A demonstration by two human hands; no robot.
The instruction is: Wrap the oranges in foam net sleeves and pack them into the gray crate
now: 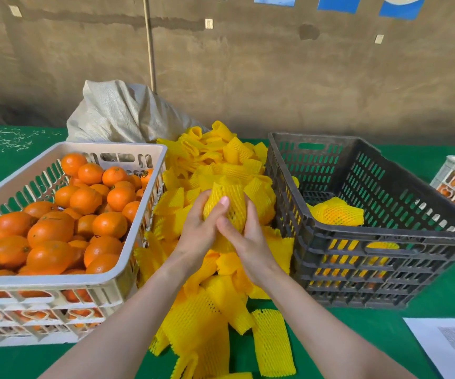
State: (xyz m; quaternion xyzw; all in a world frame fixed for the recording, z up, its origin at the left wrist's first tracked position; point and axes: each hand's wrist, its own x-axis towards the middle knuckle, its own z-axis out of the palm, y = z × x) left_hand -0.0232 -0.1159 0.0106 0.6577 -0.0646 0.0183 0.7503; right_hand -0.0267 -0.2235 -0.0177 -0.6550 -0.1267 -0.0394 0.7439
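Item: netted orange (227,205) — left hand (197,233) and right hand (249,239) both curled round it; likely risk — fruit slipping out an open end before the gray crate (379,242)

Head camera looks down (closely) over the table (357,324).

Stained brown wall (275,77) with blue posters (401,6) along its top, a thin pole (149,42), green-covered table (426,296) below

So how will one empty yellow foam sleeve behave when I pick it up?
Probably floppy: the foam net sleeves lie bent and curled in the pile. Likely light, being open mesh. Flattened ones should not roll.
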